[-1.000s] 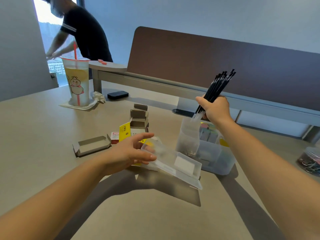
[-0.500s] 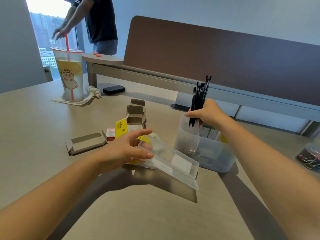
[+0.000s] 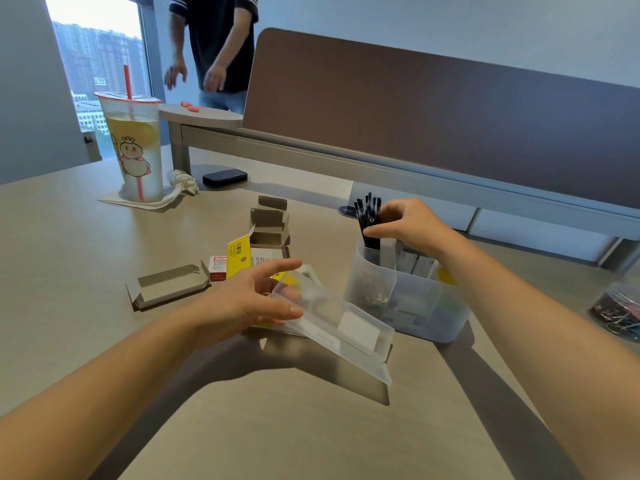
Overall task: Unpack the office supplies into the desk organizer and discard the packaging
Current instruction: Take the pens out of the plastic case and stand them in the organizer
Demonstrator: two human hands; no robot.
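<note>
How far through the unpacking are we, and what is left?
Done: several cardboard boxes lie opened flat on the desk. In hand: the right hand is seating the black pens upright in the desk organizer, while the left hand holds the clear pen case. Left: the small red-and-white box looks unopened, and no packaging is discarded.

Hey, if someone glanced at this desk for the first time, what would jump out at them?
Probably the right hand pinching a bundle of black pens standing in the tall end compartment of the frosted organizer, right of centre. Next, the left hand holding a clear plastic case tilted above the desk. At far left stands a big drink cup with a red straw.
</note>
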